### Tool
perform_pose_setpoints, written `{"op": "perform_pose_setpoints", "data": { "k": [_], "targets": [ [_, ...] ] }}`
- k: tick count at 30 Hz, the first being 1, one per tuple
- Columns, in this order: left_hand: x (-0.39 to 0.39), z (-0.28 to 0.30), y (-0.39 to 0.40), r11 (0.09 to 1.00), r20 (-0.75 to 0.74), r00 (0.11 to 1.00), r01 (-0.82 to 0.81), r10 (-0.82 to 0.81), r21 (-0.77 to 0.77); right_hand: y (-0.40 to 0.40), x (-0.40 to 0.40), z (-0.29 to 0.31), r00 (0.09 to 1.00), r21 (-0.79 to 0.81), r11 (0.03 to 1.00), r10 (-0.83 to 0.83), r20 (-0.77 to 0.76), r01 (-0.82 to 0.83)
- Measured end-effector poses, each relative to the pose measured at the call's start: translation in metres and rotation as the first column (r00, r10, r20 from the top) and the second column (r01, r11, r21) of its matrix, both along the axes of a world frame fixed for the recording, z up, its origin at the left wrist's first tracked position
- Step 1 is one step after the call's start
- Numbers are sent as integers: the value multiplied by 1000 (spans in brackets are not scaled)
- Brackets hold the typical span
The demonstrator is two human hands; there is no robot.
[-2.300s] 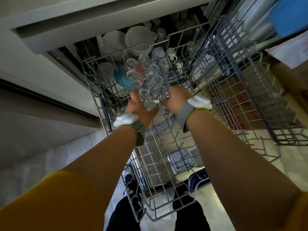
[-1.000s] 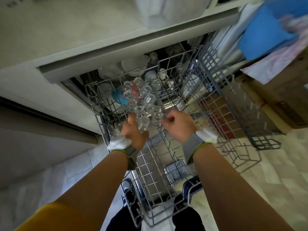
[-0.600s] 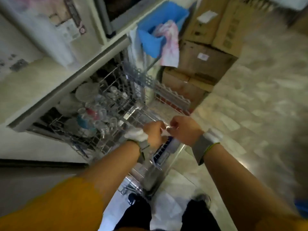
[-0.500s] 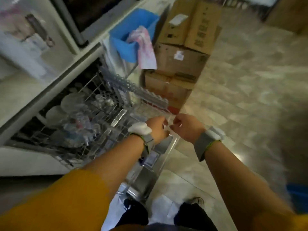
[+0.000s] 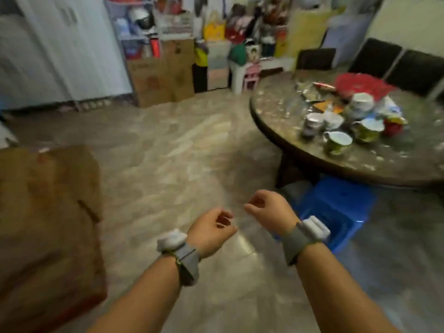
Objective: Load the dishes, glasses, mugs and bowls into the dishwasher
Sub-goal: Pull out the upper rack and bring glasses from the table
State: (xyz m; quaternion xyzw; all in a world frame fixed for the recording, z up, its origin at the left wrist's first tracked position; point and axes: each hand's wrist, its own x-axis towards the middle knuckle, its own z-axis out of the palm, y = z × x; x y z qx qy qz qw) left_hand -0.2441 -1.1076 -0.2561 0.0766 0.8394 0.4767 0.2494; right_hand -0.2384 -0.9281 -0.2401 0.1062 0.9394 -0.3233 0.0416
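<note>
A pale tiled floor (image 5: 192, 145) runs to a round table (image 5: 276, 111) (dark chairs (image 5: 374, 56) behind) and white cabinets (image 5: 72, 49).

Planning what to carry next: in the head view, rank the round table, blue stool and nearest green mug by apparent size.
1. Round table
2. Blue stool, though it is nearer the camera
3. Green mug

On the round tabletop (image 5: 276, 116) two green mugs with white insides stand upright, the nearer mug (image 5: 337, 142) just left of the farther mug (image 5: 367, 130). Behind them sit a white bowl (image 5: 332, 120), a dark stacked cup (image 5: 312, 124) and what may be stacked white bowls (image 5: 361, 104); blur hides details.
</note>
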Motion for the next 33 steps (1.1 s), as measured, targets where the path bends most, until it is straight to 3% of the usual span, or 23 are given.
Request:
{"op": "perform_pose_setpoints", "data": {
  "k": [5,10,14,17,24,28,33],
  "targets": [
    [-71,29,104,978,-106,975,201,-194,61,90,-25,25,973,-41,980,-197,-122,193],
    [-143,42,163,948,-182,940,308,-290,80,138,-78,45,958,-54,969,-248,-145,242],
    [-241,54,208,926,-285,899,369,-334,80,178,-169,68,938,-18,955,-294,-185,296],
    [-342,56,238,882,-283,849,470,-446,19,206,-258,68,904,-7,917,-394,-163,399],
    [-481,52,308,872,-299,832,489,-467,0,262,-362,57,844,-1,849,-525,-107,528],
    [-556,17,387,806,-349,730,563,-588,-182,334,-438,27,789,-20,792,-609,-76,610],
    [-613,-9,461,722,-360,627,566,-691,-399,405,-513,-5,797,40,796,-603,-38,604]
  ]
}}
